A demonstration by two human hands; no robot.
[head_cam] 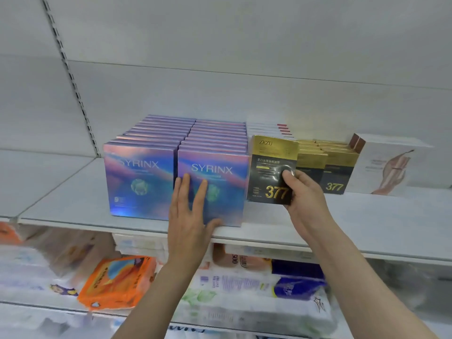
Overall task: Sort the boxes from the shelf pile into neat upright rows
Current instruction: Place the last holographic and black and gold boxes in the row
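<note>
On the white shelf [73, 199], toward its front edge, your left hand [189, 216] lies flat against the face of the front SYRINX box [220, 167] in the right-hand blue row; fingers straight and spread, thumb out along the box's lower edge near the shelf lip. Nothing is gripped by this hand.

Your right hand [302, 192] pinches a black-and-gold 377 box [270, 165]: thumb on the printed front face, remaining fingers behind it. The box is held upright with a slight tilt, just beside the right edge of the blue row, its lower edge above the shelf surface rather than resting on it. Whether its left side touches the SYRINX box cannot be told.

Two rows of SYRINX boxes stand upright, running front to back, side by side; the left row's front box [139, 179] sits slightly farther back than the right row's.

Behind and right of the held box, more gold-topped 377 boxes [338, 172] stand upright in rows. Behind those, toward the back of the shelf, a short row of white boxes with red tabs [269, 129]. At the right end of the shelf stands a large white box [391, 167] with a reddish picture on its face.

Below, the lower shelf holds an orange tissue pack [117, 280] and other soft packs, blurred.
</note>
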